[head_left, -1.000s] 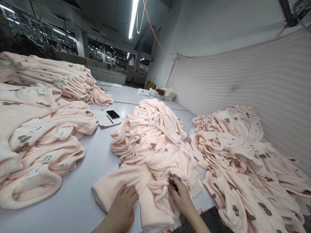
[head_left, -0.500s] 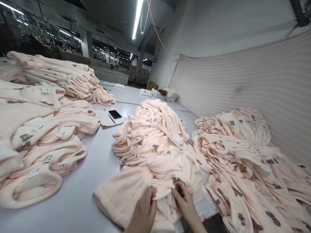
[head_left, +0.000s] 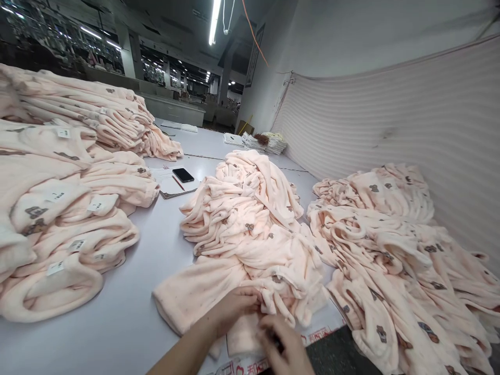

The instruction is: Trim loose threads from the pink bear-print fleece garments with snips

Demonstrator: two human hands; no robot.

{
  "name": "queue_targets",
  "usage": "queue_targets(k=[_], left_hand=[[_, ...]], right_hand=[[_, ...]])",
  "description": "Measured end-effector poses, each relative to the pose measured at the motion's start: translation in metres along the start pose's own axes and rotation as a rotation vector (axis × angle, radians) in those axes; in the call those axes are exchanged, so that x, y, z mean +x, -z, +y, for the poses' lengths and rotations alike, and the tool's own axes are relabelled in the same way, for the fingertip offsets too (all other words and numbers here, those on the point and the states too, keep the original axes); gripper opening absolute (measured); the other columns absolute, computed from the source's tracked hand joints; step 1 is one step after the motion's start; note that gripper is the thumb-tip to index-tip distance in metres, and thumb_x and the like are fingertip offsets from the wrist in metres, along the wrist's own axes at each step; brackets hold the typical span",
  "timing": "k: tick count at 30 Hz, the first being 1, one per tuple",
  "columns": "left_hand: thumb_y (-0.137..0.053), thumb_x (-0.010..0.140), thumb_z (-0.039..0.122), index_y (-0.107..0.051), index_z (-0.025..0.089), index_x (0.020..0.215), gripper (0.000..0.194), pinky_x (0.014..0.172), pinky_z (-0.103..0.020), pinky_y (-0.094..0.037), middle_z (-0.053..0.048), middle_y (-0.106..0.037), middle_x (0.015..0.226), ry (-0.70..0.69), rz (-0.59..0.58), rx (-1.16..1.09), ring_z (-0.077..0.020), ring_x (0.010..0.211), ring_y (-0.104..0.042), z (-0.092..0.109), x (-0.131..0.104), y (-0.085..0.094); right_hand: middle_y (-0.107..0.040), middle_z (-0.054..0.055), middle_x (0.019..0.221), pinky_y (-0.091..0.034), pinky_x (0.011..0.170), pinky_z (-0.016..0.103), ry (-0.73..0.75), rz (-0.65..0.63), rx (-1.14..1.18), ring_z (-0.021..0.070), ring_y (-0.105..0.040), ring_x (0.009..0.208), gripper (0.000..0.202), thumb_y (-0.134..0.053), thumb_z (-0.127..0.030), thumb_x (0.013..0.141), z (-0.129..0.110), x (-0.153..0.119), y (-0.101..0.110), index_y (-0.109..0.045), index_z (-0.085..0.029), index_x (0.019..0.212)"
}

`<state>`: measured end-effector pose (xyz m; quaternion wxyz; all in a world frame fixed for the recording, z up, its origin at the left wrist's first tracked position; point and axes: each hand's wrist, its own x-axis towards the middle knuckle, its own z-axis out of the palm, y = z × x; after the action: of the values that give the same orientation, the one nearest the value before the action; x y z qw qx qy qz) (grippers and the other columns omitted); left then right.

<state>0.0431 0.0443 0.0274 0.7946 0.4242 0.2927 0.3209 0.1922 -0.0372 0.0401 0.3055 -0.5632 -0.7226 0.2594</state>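
My left hand pinches an edge of a pale pink fleece garment at the near side of the table. Close beside it, lower and to the right, my right hand is curled round a small dark tool, which looks like thread snips; motion blurs it and the fingers partly cover it. The garment has small printed motifs and lies spread in front of a heaped pile of the same fleece.
More pink fleece garments with white tags lie at left, and another heap at right against a striped cloth screen. A phone and a red pen rest on a paper pad. White stacks stand at the back.
My left hand has moved up and right along the garment. My right hand has dropped down and left, drawing the dark tool away from the cloth. The view has tilted slightly down.
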Motion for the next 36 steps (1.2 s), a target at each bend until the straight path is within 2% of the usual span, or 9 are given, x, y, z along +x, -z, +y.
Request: queue_targets(k=[2, 4, 9, 13, 17, 22, 27, 30, 36], left_hand=[[-0.065, 0.069, 0.035, -0.062, 0.014, 0.076, 0.023, 0.084, -0.035, -0.044, -0.004, -0.064, 0.076, 0.004, 0.036, -0.018, -0.0178, 0.077, -0.06, 0.008, -0.004, 0.01], [-0.062, 0.072, 0.037, -0.058, 0.015, 0.076, 0.023, 0.084, -0.033, -0.045, -0.005, -0.065, 0.08, -0.016, 0.127, 0.001, -0.0175, 0.08, -0.061, 0.011, -0.013, 0.019], [-0.05, 0.079, 0.041, -0.049, 0.02, 0.072, 0.022, 0.065, -0.027, -0.046, -0.001, -0.06, 0.073, -0.066, 0.373, 0.195, -0.016, 0.071, -0.057, -0.009, -0.043, 0.025], [-0.065, 0.069, 0.035, -0.06, 0.019, 0.075, 0.018, 0.058, -0.028, -0.041, 0.0, -0.062, 0.065, -0.037, 0.357, 0.39, -0.0167, 0.058, -0.053, -0.029, -0.054, 0.007], [-0.071, 0.063, 0.029, -0.059, 0.02, 0.098, 0.038, 0.085, -0.032, -0.041, -0.005, -0.065, 0.101, -0.11, 0.331, 0.385, -0.0241, 0.097, -0.056, -0.032, -0.042, -0.008], [-0.053, 0.071, 0.028, -0.044, 0.022, 0.077, 0.013, 0.063, -0.027, -0.044, 0.002, -0.054, 0.072, -0.093, 0.323, 0.283, -0.0185, 0.073, -0.055, -0.032, -0.031, 0.004], [-0.044, 0.076, 0.025, -0.046, 0.024, 0.081, 0.005, 0.075, -0.027, -0.037, 0.003, -0.047, 0.079, -0.246, 0.511, 0.347, -0.0175, 0.08, -0.046, -0.028, -0.046, 0.013], [-0.049, 0.071, 0.024, -0.05, 0.022, 0.084, 0.014, 0.074, -0.027, -0.037, 0.002, -0.05, 0.081, -0.283, 0.483, 0.335, -0.0186, 0.08, -0.048, -0.027, -0.048, 0.01], [-0.051, 0.074, 0.03, -0.05, 0.022, 0.078, 0.009, 0.065, -0.025, -0.036, 0.004, -0.044, 0.072, -0.268, 0.548, 0.397, -0.015, 0.066, -0.041, -0.03, -0.041, 0.008]], right_hand=[[-0.067, 0.001, 0.087, -0.047, 0.069, 0.023, 0.014, -0.133, -0.074, 0.0191, -0.063, 0.077, 0.029, -0.066, -0.016, 0.069, -0.003, -0.003, -0.022, -0.066, -0.025, 0.097], [-0.067, 0.003, 0.089, -0.046, 0.072, 0.027, -0.021, -0.133, -0.11, 0.0213, -0.062, 0.077, 0.039, -0.066, -0.009, 0.061, -0.002, 0.001, -0.036, -0.069, -0.026, 0.096], [-0.065, 0.006, 0.089, -0.044, 0.082, 0.034, -0.108, -0.009, 0.057, 0.0242, -0.059, 0.089, 0.016, -0.056, -0.029, 0.083, 0.004, 0.026, -0.023, -0.07, -0.023, 0.086], [-0.068, 0.006, 0.084, -0.048, 0.079, 0.032, -0.222, 0.066, 0.314, 0.023, -0.062, 0.084, 0.033, -0.052, -0.047, 0.086, 0.007, 0.039, -0.017, -0.069, -0.019, 0.082], [-0.072, 0.007, 0.089, -0.052, 0.071, 0.029, -0.347, 0.143, 0.539, 0.022, -0.067, 0.083, 0.043, -0.048, -0.053, 0.087, 0.008, 0.04, -0.031, -0.067, -0.018, 0.104], [-0.073, 0.008, 0.089, -0.053, 0.074, 0.03, -0.407, 0.248, 0.601, 0.0256, -0.066, 0.089, 0.046, -0.063, -0.056, 0.074, 0.013, 0.038, -0.02, -0.07, -0.017, 0.097], [-0.068, 0.006, 0.099, -0.05, 0.084, 0.03, -0.114, 0.266, 0.099, 0.0226, -0.063, 0.094, 0.026, -0.056, -0.027, 0.079, 0.02, 0.031, 0.007, -0.065, -0.023, 0.102], [-0.063, 0.004, 0.094, -0.052, 0.067, 0.027, -0.001, 0.25, -0.256, 0.021, -0.064, 0.083, 0.034, -0.045, -0.015, 0.075, 0.019, 0.024, 0.006, -0.064, -0.027, 0.101], [-0.059, 0.004, 0.087, -0.051, 0.064, 0.028, 0.089, 0.269, -0.295, 0.0206, -0.063, 0.076, 0.029, -0.049, -0.023, 0.08, 0.0, 0.021, -0.024, -0.059, -0.027, 0.107]])
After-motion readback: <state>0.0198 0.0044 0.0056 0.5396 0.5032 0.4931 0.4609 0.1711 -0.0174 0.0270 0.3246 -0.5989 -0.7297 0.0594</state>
